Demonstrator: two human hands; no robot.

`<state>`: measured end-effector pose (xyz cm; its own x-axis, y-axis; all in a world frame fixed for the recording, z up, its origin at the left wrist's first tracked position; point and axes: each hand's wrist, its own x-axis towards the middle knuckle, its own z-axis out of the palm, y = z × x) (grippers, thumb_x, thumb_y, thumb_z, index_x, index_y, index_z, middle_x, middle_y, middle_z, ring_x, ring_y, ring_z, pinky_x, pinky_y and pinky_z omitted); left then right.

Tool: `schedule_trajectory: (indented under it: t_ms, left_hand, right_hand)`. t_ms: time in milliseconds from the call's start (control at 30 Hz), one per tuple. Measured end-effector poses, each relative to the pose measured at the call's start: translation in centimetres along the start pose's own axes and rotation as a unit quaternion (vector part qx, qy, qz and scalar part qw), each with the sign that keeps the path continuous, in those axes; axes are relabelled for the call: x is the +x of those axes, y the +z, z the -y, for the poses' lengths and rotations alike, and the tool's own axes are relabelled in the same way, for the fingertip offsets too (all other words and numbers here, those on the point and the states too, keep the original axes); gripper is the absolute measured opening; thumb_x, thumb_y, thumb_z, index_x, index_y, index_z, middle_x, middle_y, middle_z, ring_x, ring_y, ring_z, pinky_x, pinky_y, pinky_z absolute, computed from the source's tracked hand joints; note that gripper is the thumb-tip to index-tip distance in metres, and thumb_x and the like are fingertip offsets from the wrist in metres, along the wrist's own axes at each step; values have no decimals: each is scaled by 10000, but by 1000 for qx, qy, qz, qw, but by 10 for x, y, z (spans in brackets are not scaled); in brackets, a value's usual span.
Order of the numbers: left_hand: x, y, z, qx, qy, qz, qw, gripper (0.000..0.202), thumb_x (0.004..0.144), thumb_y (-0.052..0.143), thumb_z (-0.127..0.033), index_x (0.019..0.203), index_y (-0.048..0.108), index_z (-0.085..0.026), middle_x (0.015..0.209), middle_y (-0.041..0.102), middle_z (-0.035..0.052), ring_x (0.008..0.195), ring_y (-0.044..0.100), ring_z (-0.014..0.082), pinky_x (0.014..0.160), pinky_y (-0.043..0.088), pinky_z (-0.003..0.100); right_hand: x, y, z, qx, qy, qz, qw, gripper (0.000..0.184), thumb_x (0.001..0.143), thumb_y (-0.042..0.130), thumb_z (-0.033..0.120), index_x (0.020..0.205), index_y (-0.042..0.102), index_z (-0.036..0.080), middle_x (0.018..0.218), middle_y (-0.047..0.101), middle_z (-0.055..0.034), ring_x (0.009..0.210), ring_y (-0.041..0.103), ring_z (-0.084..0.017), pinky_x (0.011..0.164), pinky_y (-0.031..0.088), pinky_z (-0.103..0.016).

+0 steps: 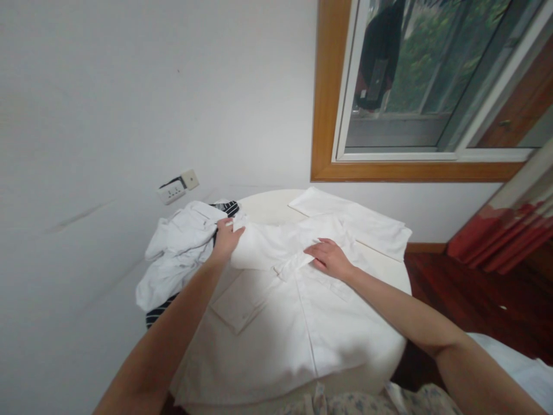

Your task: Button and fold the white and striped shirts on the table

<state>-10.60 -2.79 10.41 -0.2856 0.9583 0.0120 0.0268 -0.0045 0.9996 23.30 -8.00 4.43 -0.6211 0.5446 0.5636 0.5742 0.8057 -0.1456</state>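
A white long-sleeved coat (276, 328) lies spread over a round white table. One sleeve (242, 305) is folded across its front, while the other sleeve (358, 222) stretches out toward the far right edge. At the coat's left shoulder, my left hand (227, 237) is closed on the cloth, thumb apart from the fingers. My right hand (330, 258) rests over the collar area, its fingertips and thumb pinching the white cloth. Some of the fingers of both hands are hidden by the fabric or the hand itself.
Crumpled white clothes (181, 248) and a black-and-white striped cloth (159, 310) are heaped at the table's left, by the wall. The table's rim (272, 199) touches or nears the wall below a socket (173, 192). A window (415, 86) and red-and-cream curtain (496, 230) stand right.
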Motion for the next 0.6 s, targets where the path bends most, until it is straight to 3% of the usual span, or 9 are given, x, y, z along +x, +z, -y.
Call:
schedule_trajectory:
  t_ms: [100, 200, 300, 433, 500, 600]
  left_hand:
    - [3, -2, -1, 157, 146, -55, 975, 522, 737, 611, -85, 1209, 448, -239, 978, 640, 43, 915, 630, 194, 894, 459, 297]
    - [2, -2, 3, 276, 228, -61, 932, 394, 793, 494, -74, 1163, 511, -209, 1148, 580, 115, 1142, 536, 255, 988, 394, 325]
    - [-2, -1, 12, 351, 244, -48, 903, 339, 826, 434, -92, 1132, 553, -175, 1178, 542, 166, 1169, 505, 301, 965, 393, 339]
    - [-6, 4, 19, 390, 248, -65, 884, 354, 837, 538, -266, 1179, 542, -177, 1209, 512, 174, 1110, 519, 329, 890, 424, 330]
    - [-5, 5, 20, 460, 244, -49, 853, 422, 830, 552, -285, 1239, 509, -192, 1252, 486, 169, 1066, 539, 321, 857, 432, 329]
    - [-2, 2, 21, 544, 249, -11, 801, 401, 885, 407, -195, 1274, 503, -207, 1262, 477, 173, 993, 574, 292, 825, 428, 338]
  right_hand:
    - [1, -1, 2, -4, -12, 7, 1000, 322, 898, 487, 214, 1200, 595, 244, 1156, 681, -61, 1086, 609, -177, 1077, 311, -442]
    - [2, -1, 5, -5, -24, 28, 999, 355, 916, 469, 223, 1258, 561, 242, 1227, 647, -68, 1149, 577, -176, 1079, 312, -439]
    - [2, 0, 6, 10, -46, 65, 997, 367, 913, 478, 236, 1271, 558, 244, 1283, 613, -73, 1207, 542, -183, 1046, 364, -413]
    - [1, 0, 7, 28, -58, 96, 993, 383, 914, 476, 245, 1289, 553, 223, 1314, 588, -95, 1247, 512, -199, 1054, 370, -420]
    - [2, -2, 8, 27, -63, 104, 992, 401, 925, 459, 256, 1317, 534, 215, 1340, 564, -107, 1267, 492, -206, 1056, 369, -425]
    - [3, -6, 13, 21, -70, 112, 991, 421, 942, 436, 273, 1356, 502, 251, 1430, 473, -97, 1295, 461, -205, 1036, 391, -406]
